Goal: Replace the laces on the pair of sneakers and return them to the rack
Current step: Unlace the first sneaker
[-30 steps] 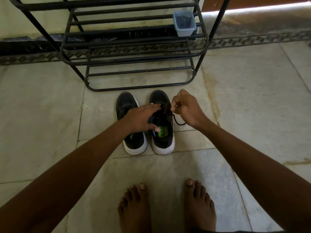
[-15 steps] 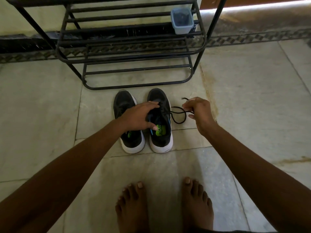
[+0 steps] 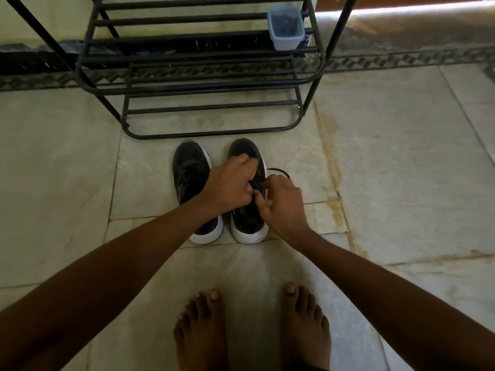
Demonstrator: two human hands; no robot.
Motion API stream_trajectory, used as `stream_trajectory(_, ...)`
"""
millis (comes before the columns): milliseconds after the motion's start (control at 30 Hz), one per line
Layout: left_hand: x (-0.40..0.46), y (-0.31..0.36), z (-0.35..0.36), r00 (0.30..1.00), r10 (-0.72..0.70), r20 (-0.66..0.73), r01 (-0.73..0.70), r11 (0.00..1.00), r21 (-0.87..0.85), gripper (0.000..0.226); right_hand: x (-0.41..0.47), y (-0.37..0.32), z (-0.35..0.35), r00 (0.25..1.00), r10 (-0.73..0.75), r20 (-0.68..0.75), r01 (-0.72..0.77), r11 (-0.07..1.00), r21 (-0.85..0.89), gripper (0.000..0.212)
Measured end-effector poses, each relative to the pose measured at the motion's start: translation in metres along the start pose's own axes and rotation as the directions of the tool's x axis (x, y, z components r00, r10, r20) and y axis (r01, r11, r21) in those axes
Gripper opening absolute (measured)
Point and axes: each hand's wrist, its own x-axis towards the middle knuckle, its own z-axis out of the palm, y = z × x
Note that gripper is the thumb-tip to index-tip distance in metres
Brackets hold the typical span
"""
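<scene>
Meanwhile both hands work the right sneaker [image 3: 247, 220], left hand [image 3: 230, 183] gripping its upper and right hand [image 3: 284, 202] pinching the black lace [image 3: 278, 171], the left sneaker [image 3: 190, 172] beside it, just before the rack [image 3: 209, 84] holding a plastic tub [image 3: 286, 29].

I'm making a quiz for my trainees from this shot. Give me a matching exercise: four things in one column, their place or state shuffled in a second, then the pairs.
Things:
1. black white-soled sneaker on the right
2. black white-soled sneaker on the left
3. small blue plastic tub
4. loop of black lace

Places or states:
A. on a shelf of the black metal rack
B. lying on the pale stone floor
C. untouched by any fingers
D. under both hands

Pairs: 1-D, 2-C, 3-A, 4-B
</scene>
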Motion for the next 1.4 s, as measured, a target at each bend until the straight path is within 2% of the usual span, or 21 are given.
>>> stream_trajectory(67, 0.001, 0.002, 0.003, 1.0, -0.012, -0.024, 0.013, 0.999, 0.038, 0.03, 0.002, 0.003, 0.002, 0.997, -0.039, 0.064, 0.038, 0.999, 0.006, 0.025)
stream_trajectory(133, 0.002, 0.0, 0.003, 0.997, -0.03, -0.074, 0.029, 0.999, -0.012, 0.029, 0.001, 0.008, 0.002, 0.996, -0.022, 0.086, 0.019, 0.999, 0.036, 0.026)
stream_trajectory(267, 0.003, -0.007, 0.004, 0.983, -0.139, -0.122, 0.098, 0.951, -0.292, 0.022, -0.004, 0.008, 0.007, 0.999, -0.01, 0.048, 0.009, 1.0, 0.024, 0.022)
stream_trajectory(400, 0.008, -0.015, 0.006, 0.911, -0.4, -0.106, 0.269, 0.767, -0.583, 0.023, -0.006, 0.005, 0.011, 0.998, -0.016, 0.067, 0.016, 1.0, 0.002, 0.022)
stream_trajectory(500, 0.011, -0.014, 0.005, 0.86, -0.51, 0.002, 0.383, 0.643, -0.663, 0.019, -0.006, 0.001, 0.011, 0.996, -0.01, 0.085, 0.011, 1.0, -0.01, 0.02)
stream_trajectory(667, 0.006, 0.002, -0.005, 0.8, -0.544, 0.253, 0.489, 0.347, -0.801, 0.023, -0.008, -0.002, 0.013, 0.997, 0.037, 0.062, -0.039, 0.999, 0.028, 0.019)
stream_trajectory(733, 0.004, -0.001, -0.006, 0.802, -0.527, 0.281, 0.483, 0.296, -0.824, 0.026, -0.008, -0.003, 0.014, 0.997, 0.048, 0.06, -0.05, 0.998, 0.032, 0.018)
stream_trajectory(833, 0.004, -0.006, -0.009, 0.83, -0.487, 0.273, 0.467, 0.338, -0.817, 0.027, -0.01, -0.003, 0.015, 0.997, 0.058, 0.051, -0.06, 0.998, 0.03, 0.018)
stream_trajectory(900, 0.005, -0.007, -0.017, 0.877, -0.436, 0.202, 0.404, 0.441, -0.801, 0.021, -0.011, -0.003, 0.017, 0.997, 0.06, 0.045, -0.062, 0.998, 0.025, 0.018)
stream_trajectory(967, 0.007, -0.011, -0.025, 0.941, -0.327, 0.085, 0.298, 0.686, -0.664, 0.02, -0.011, -0.004, 0.017, 0.997, 0.067, 0.049, -0.068, 0.998, 0.014, 0.018)
stream_trajectory(1000, 0.008, -0.013, -0.027, 0.964, -0.262, 0.053, 0.251, 0.817, -0.52, 0.023, -0.011, -0.004, 0.017, 0.996, 0.072, 0.05, -0.072, 0.997, 0.008, 0.018)
stream_trajectory(1033, 0.009, -0.015, -0.026, 0.973, -0.227, 0.027, 0.22, 0.898, -0.382, 0.024, -0.011, -0.004, 0.017, 0.996, 0.075, 0.051, -0.076, 0.997, 0.002, 0.017)
stream_trajectory(1100, 0.008, -0.016, -0.022, 0.973, -0.228, -0.035, 0.21, 0.938, -0.276, 0.014, -0.011, -0.005, 0.017, 0.996, 0.076, 0.053, -0.075, 0.997, -0.013, 0.018)
stream_trajectory(1167, 0.006, -0.013, -0.015, 0.963, -0.245, -0.116, 0.201, 0.933, -0.298, 0.003, -0.011, -0.005, 0.017, 0.995, 0.086, 0.055, -0.086, 0.996, -0.02, 0.018)
stream_trajectory(1233, 0.004, -0.012, -0.009, 0.949, -0.264, -0.172, 0.194, 0.92, -0.34, 0.008, -0.012, -0.005, 0.017, 0.994, 0.098, 0.056, -0.097, 0.995, -0.022, 0.019)
stream_trajectory(1300, 0.005, -0.013, -0.012, 0.923, -0.343, -0.177, 0.211, 0.833, -0.511, 0.009, -0.012, -0.004, 0.017, 0.993, 0.107, 0.059, -0.106, 0.994, -0.021, 0.021)
stream_trajectory(1333, 0.007, -0.014, -0.015, 0.906, -0.399, -0.139, 0.225, 0.734, -0.641, 0.009, -0.011, -0.004, 0.017, 0.992, 0.112, 0.059, -0.112, 0.994, -0.017, 0.022)
stream_trajectory(1400, 0.011, -0.016, -0.021, 0.863, -0.504, 0.014, 0.24, 0.387, -0.89, 0.013, -0.012, -0.005, 0.016, 0.991, 0.119, 0.055, -0.119, 0.993, -0.009, 0.023)
